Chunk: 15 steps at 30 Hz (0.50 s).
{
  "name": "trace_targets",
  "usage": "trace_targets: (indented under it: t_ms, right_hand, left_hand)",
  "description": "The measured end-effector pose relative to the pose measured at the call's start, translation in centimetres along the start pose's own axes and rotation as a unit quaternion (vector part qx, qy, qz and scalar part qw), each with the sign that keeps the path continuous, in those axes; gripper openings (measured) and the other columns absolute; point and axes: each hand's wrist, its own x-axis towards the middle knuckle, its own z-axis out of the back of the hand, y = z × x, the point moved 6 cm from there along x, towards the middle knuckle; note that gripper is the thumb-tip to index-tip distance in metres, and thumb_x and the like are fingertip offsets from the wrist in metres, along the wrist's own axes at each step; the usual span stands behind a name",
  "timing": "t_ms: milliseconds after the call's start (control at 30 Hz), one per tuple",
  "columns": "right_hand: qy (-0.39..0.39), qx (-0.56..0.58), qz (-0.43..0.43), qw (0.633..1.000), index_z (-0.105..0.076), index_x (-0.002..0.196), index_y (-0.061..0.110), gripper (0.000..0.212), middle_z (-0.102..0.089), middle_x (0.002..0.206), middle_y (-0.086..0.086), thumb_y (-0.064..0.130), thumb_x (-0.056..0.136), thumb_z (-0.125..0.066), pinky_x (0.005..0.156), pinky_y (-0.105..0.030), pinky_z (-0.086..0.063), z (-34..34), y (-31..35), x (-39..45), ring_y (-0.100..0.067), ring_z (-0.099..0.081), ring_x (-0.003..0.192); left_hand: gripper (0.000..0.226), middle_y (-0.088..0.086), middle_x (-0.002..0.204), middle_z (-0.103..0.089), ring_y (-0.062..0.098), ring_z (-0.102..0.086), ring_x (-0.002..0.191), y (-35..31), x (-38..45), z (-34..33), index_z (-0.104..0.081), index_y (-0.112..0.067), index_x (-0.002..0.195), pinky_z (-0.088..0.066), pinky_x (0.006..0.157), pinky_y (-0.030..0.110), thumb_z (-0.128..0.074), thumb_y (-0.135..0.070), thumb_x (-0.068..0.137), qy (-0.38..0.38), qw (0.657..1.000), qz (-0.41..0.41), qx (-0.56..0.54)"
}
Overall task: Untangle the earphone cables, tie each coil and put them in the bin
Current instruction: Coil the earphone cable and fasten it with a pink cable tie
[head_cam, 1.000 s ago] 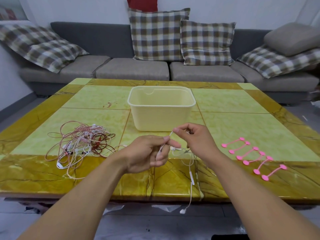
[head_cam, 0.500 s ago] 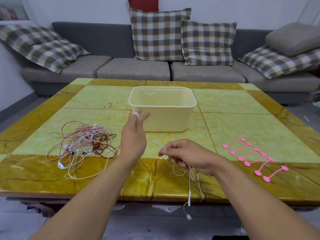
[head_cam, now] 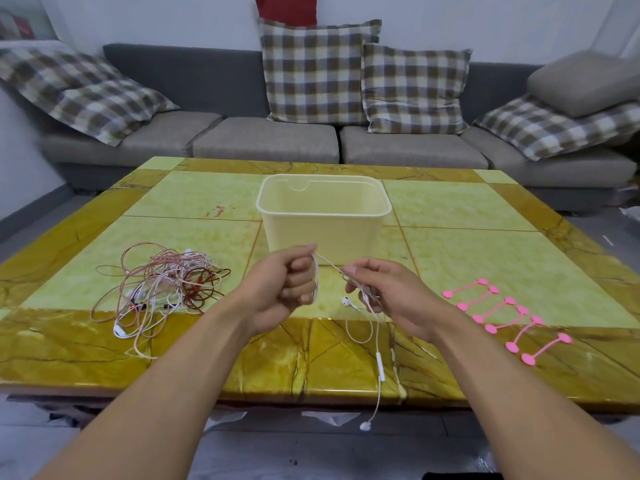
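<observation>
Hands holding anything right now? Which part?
Yes, both hold one white earphone cable. The left hand grips turns of it wound around its fingers; the right hand pinches it further along, the rest dangling over the table edge.

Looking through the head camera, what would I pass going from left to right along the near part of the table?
Tangled pile of pink, white and red earphone cables → left hand gripping a white earphone cable → right hand pinching the same cable → row of pink silicone cable ties.
</observation>
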Motion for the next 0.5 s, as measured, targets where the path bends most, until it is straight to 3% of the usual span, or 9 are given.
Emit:
trace_targets:
  t_ms: [100,267,433,500]
  right_hand:
    - [-0.023,0.029,-0.003,0.999,-0.077,0.105,0.012,0.015,-0.070,0.083,-0.003,0.020,0.097,-0.068,0.055,-0.022,-0.043,0.3,-0.3,0.2,-0.011,-0.051,0.060]
    - [-0.088,0.061,-0.014,0.994,-0.077,0.103,0.013,0.010,-0.071,0.079,-0.001,0.014,0.095,-0.070,0.057,-0.023,-0.045,1.3,-0.7,0.3,-0.012,-0.055,0.064]
    - [-0.220,0.189,0.009,0.957,-0.066,0.110,0.007,0.011,-0.058,0.071,-0.005,0.005,0.100,-0.060,0.078,-0.036,-0.061,3.1,-1.2,0.6,-0.019,-0.058,0.069]
    - [-0.260,0.187,0.003,0.947,-0.064,0.112,0.010,0.014,-0.058,0.075,-0.005,0.004,0.102,-0.057,0.064,-0.030,-0.058,3.7,-1.4,0.4,-0.017,-0.056,0.066]
  left_hand:
    - [0.048,-0.008,0.046,-0.014,0.010,-0.015,0.038,-0.9,-0.1,0.8,-0.033,-0.024,0.055,-0.029,0.042,0.023,-0.053,-0.028,0.098,-0.008,0.994,-0.016,-0.105]
    - [0.048,-0.008,0.046,-0.015,0.008,-0.016,0.037,-1.5,-0.3,1.0,-0.037,-0.023,0.054,-0.032,0.043,0.020,-0.051,-0.030,0.100,-0.018,0.987,-0.045,-0.155]
    - [0.044,-0.007,0.051,-0.021,0.008,-0.025,0.038,-2.2,-0.2,3.0,-0.044,-0.020,0.064,-0.042,0.044,0.018,-0.046,-0.034,0.106,-0.108,0.959,-0.109,-0.239]
    - [0.040,-0.007,0.049,-0.025,0.008,-0.033,0.039,-2.3,-0.2,3.8,-0.048,-0.019,0.069,-0.050,0.049,0.019,-0.046,-0.034,0.107,-0.156,0.947,-0.135,-0.248]
